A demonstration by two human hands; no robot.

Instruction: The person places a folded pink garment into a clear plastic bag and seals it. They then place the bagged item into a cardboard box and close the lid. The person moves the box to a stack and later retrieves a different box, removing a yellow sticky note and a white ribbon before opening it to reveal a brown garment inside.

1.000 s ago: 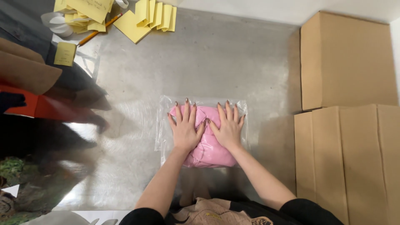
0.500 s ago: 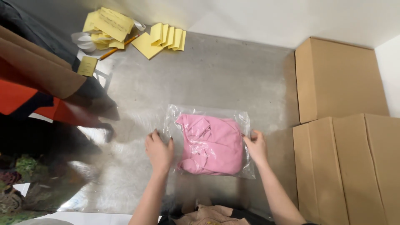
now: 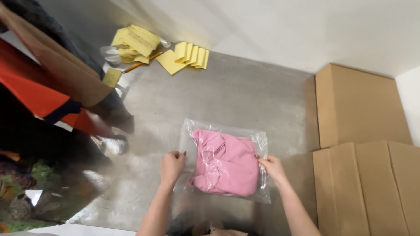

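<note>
Head camera looks steeply down (close) onto steel table [image 3: 245,105].

A shiny grey metal tabletop [image 3: 245,96] fills the view and mirrors its surroundings along the left side. A plain white wall [image 3: 284,30] meets its far edge. Yellow paper slips [image 3: 183,54] lie scattered at the far left corner, and brown cardboard boxes [image 3: 358,105] stand along the right.
</note>
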